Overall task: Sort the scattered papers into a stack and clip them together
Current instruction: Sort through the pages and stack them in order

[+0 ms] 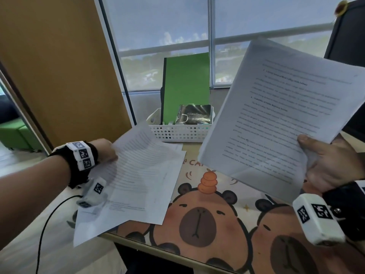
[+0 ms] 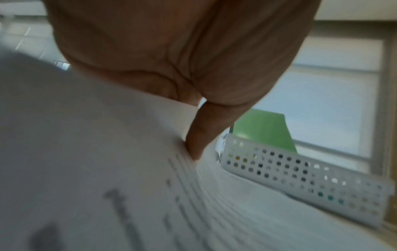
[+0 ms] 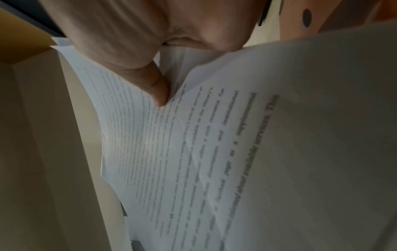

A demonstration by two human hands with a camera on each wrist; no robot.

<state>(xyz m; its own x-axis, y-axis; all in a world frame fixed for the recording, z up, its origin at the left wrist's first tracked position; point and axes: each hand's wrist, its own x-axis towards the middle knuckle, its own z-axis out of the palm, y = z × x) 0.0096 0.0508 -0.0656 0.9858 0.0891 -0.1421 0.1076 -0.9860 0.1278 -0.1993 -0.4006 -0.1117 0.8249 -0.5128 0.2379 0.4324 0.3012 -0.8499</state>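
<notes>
Papers [image 1: 136, 175] lie fanned at the desk's [image 1: 227, 186] left edge, some corners overhanging it, as the left hand [image 1: 104, 150] lifts the top sheet by its far left edge. From the head view its fingers are hidden behind the curling page, so how they sit cannot be told there. The right hand [image 1: 333, 165], raised to the right and well apart from the loose pile, holds a bundle [image 1: 280, 113] at its lower right corner, thumb on top, long axis tilted up and away toward the window. The bundle lies to the right of the lifted sheet, so joining them looks like a rightward carry by the left hand. Open desk lies between the two hands, bounded at the back by a white basket [image 1: 177, 133] holding a green folder [image 1: 186, 86] and a dark notebook [image 1: 194, 114]. No clip is visible.

Left wrist view: blurred, the thumb [image 2: 201, 135] presses down on the curving sheet [image 2: 107, 161], apparently pinching it; the fingers beneath are out of sight. The basket stands just beyond.

Right wrist view: the thumb [image 3: 158, 90] pins the printed bundle, its sheets slightly splayed and not yet squared; the fingers behind are hidden.
</notes>
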